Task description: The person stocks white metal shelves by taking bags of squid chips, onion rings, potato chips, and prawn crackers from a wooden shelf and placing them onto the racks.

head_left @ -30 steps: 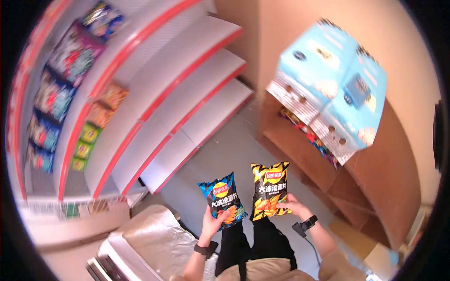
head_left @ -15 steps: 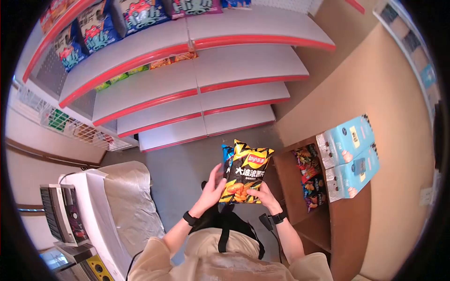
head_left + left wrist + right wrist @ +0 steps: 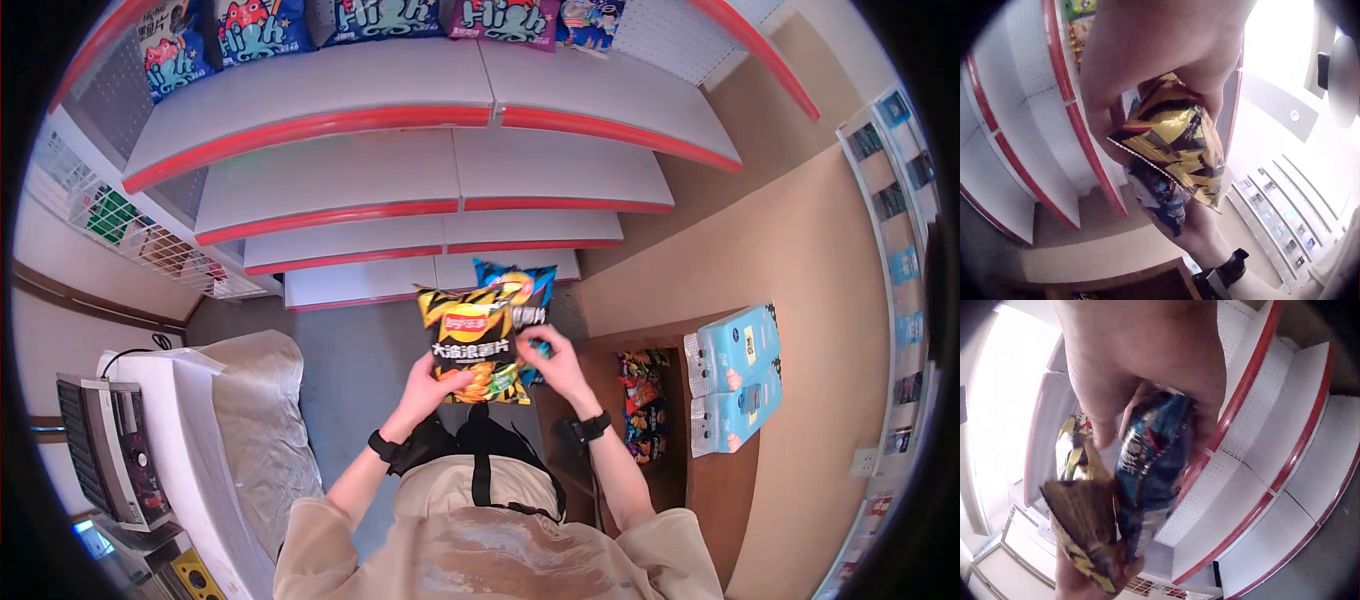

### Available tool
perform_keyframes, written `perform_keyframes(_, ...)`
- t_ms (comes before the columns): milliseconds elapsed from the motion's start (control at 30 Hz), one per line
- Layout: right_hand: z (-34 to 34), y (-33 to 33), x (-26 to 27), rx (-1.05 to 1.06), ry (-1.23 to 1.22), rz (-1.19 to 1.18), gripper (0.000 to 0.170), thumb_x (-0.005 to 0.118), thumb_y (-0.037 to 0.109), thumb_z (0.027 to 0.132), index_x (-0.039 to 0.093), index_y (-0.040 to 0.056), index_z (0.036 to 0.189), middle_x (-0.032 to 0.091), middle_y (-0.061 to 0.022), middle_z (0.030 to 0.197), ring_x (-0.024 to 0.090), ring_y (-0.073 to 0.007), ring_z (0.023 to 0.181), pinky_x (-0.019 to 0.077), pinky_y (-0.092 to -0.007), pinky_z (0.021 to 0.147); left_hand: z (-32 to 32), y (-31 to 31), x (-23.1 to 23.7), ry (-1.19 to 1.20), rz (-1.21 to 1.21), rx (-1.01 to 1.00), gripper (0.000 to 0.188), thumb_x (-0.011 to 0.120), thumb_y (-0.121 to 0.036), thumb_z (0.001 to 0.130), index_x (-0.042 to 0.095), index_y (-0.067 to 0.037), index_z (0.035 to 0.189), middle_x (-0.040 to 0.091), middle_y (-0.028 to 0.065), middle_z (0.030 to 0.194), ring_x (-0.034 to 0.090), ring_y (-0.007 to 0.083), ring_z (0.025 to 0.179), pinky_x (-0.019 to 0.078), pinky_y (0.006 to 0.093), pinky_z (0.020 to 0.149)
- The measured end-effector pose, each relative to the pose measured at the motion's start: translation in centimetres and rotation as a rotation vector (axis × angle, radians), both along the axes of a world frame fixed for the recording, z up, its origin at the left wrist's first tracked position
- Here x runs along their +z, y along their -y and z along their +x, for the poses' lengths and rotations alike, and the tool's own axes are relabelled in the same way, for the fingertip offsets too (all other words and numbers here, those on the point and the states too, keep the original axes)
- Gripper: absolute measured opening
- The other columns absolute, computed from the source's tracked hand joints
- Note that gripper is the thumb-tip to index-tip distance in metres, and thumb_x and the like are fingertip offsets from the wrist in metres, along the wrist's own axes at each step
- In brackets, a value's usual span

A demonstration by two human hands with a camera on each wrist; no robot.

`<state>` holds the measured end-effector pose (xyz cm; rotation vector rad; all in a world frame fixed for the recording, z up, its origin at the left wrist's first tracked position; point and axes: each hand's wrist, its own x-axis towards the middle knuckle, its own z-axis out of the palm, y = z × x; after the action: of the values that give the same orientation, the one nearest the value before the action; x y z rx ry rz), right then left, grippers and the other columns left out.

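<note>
Holding yellow bag (image 3: 470,338) in left grip (image 3: 416,388), partly before blue bag (image 3: 537,288) held in right grip (image 3: 552,366), above grey floor (image 3: 352,350); facing red-edged white shelves (image 3: 340,170), between silver cover (image 3: 262,400) at left and brown cabinet (image 3: 722,482) bearing blue packs (image 3: 738,350) at right

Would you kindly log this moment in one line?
left hand: grips yellow bag | right hand: grips blue bag | head view: yellow bag partly covers blue bag

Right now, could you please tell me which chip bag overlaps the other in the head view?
The yellow-and-black bag, gripped by the left hand; the blue bag, held by the right hand, is partly hidden behind it.
</note>
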<state>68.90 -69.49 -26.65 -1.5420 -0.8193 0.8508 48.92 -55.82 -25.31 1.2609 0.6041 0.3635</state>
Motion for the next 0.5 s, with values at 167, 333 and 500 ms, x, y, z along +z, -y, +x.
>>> perform_keyframes(167, 6.5, -5.8, 0.7, -0.217, 0.355, 0.168, 0.064, 0.069, 0.007, 0.075, 0.036, 0.0023, 0.129, 0.053, -0.0097, 0.118, 0.051, -0.0185, 0.107, 0.0377, -0.0327, 0.096, -2.9, -1.3, -2.2, -0.048, -0.07, 0.203, 0.04, 0.073, -0.012, 0.074, 0.054, 0.0, 0.106, 0.061, 0.0043, 0.101, 0.057, 0.0118, 0.09, 0.0459, 0.028, 0.083)
perform_keyframes(333, 14.8, -13.3, 1.8, -0.29, 0.008, 0.216, 0.091, 0.072, 0.003, 0.071, 0.013, -0.0002, 0.139, 0.054, -0.0156, 0.114, 0.057, -0.0194, 0.099, 0.0456, -0.0315, 0.087, -4.7, -0.8, -6.0, -0.167, -0.144, 0.385, 0.039, 0.073, -0.01, 0.074, 0.053, 0.001, 0.106, 0.061, 0.0057, 0.101, 0.057, 0.0123, 0.089, 0.0468, 0.0281, 0.081)
perform_keyframes(500, 24.6, -21.7, 2.1, -0.164, -0.134, 0.083, 0.049, 0.071, 0.003, 0.072, 0.049, -0.0022, 0.115, 0.059, -0.0101, 0.108, 0.059, -0.0188, 0.096, 0.0474, -0.0324, 0.085, -2.8, 0.2, -8.3, -0.205, -0.152, 0.538, 0.038, 0.072, -0.008, 0.074, 0.054, 0.002, 0.106, 0.062, 0.0065, 0.098, 0.058, 0.0126, 0.086, 0.0476, 0.0273, 0.079)
